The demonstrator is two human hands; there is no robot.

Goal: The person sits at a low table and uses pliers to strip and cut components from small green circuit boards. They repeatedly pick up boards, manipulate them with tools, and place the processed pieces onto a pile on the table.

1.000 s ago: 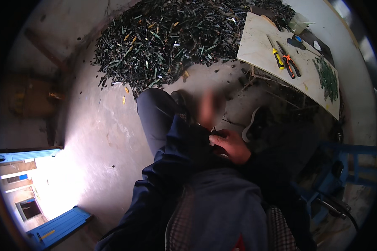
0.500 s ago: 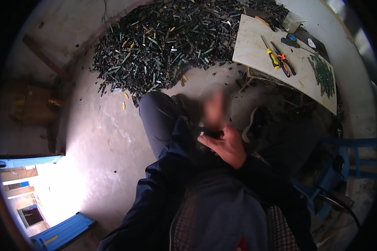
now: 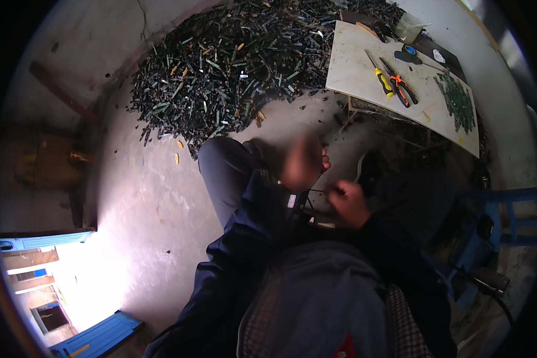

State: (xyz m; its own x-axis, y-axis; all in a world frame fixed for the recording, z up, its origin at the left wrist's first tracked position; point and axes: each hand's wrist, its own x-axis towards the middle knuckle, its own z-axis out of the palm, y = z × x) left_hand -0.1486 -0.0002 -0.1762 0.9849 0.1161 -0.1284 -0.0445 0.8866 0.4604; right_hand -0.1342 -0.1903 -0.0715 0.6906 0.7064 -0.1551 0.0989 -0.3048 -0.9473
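Dark piece with a pale rectangular patch (image 3: 292, 201) sits over the person's lap, just on the near side of the left hand. Sweeping from the left, I see a blue panel (image 3: 98, 335) near a glaring opening, then two yellow bits (image 3: 177, 159) on the floor. A broad heap of dark strips (image 3: 221, 77) spreads along the far side. Next comes the left hand (image 3: 302, 164), so smeared that I cannot tell whether its fingers grip the piece. The right hand (image 3: 349, 203) is just apart from it, fingers bent; whether they hold anything I cannot tell. Far right, a pale worktop (image 3: 353, 62) carries a yellow-handled screwdriver (image 3: 383, 82), orange-handled pliers (image 3: 404, 90) beside it, and green strips (image 3: 457, 104). A blue stool (image 3: 510, 195) stands at the right edge.
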